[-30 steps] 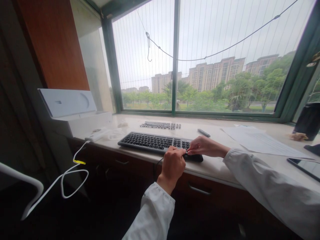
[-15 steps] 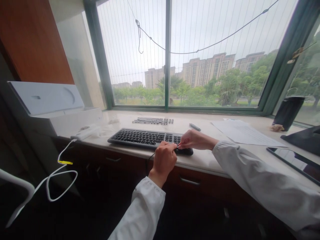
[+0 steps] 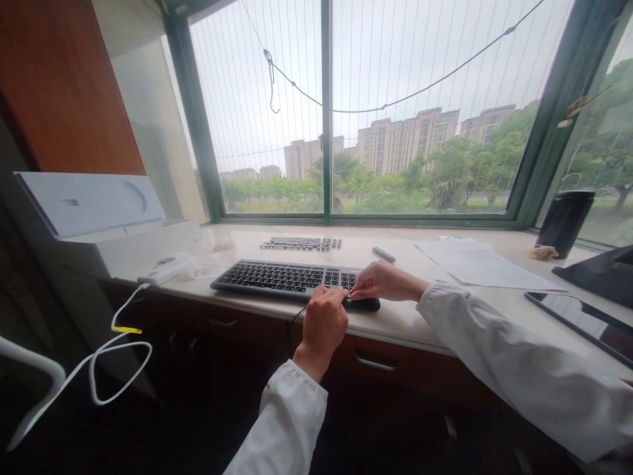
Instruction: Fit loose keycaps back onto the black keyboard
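pale stone table (image 3: 395, 316) runs under the window. black keyboard (image 3: 277, 277) lies near its front edge, long axis left to right, keys up, likely set so both hands reach its right end. right hand (image 3: 383, 282) pinches there, fingertips together on something too small to tell. left hand (image 3: 324, 322) is curled at the edge; its grip i cannot tell.

The black keyboard (image 3: 291, 278) lies on the pale surface (image 3: 410, 316) below the window. The left hand (image 3: 324, 323) is curled at the keyboard's near right edge. The right hand (image 3: 383, 282) rests on the keyboard's right end, fingers (image 3: 357, 290) pinched together. A loose row of keys (image 3: 301, 243) lies behind the keyboard. Papers (image 3: 482, 264) lie to the right, a white box (image 3: 106, 218) to the left.
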Demonstrator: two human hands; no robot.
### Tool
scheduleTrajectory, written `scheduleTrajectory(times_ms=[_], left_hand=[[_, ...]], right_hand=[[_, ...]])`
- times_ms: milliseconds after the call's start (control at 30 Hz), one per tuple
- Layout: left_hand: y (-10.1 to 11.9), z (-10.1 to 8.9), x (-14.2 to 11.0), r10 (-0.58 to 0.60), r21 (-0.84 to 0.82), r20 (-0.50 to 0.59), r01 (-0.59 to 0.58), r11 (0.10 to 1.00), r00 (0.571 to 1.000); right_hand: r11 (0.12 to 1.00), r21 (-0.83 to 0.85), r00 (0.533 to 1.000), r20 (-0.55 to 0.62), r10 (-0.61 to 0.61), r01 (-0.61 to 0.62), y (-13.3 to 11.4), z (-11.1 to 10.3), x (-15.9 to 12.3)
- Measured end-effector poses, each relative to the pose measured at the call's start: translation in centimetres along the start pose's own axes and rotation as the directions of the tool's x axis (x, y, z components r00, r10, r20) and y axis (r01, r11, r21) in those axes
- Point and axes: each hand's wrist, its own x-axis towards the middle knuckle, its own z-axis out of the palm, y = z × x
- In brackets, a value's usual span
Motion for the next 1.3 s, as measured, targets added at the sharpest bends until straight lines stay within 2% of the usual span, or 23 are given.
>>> scheduleTrajectory(times_ms=[100,267,467,733,1033,1300], left_hand=[[-0.1,0.2,-0.1,-0.027,0.028,-0.003,0.027,0.999,1.000],[-0.3,0.4,-0.2,-0.056,0.037,0.012,0.055,0.998,0.998],[-0.1,0.2,-0.2,-0.024,0.090,0.005,0.024,0.996,1.000],[0.0,0.1,-0.1,-0.029,0.107,0.008,0.028,0.994,1.000],[0.0,0.1,-0.1,-0.028,0.099,0.011,0.027,0.995,1.000],[0.0,0.0,-0.1,-0.017,0.108,0.005,0.016,0.994,1.000]], right_hand=[[1.000,0.012,1.000,-0.014,0.013,-0.013,0.0,-0.3,0.0],[0.996,-0.084,0.991,-0.131,-0.029,0.018,-0.2,-0.5,0.1],[0.978,-0.205,0.994,-0.094,-0.051,0.030,-0.5,0.2,0.1],[0.944,-0.323,0.992,-0.124,0.019,-0.058,-2.2,0.6,-0.4],[0.863,-0.504,0.989,-0.135,-0.060,-0.016,-2.6,1.0,-0.6],[0.866,-0.500,0.990,-0.132,-0.048,-0.025,-2.7,0.9,-0.6]])
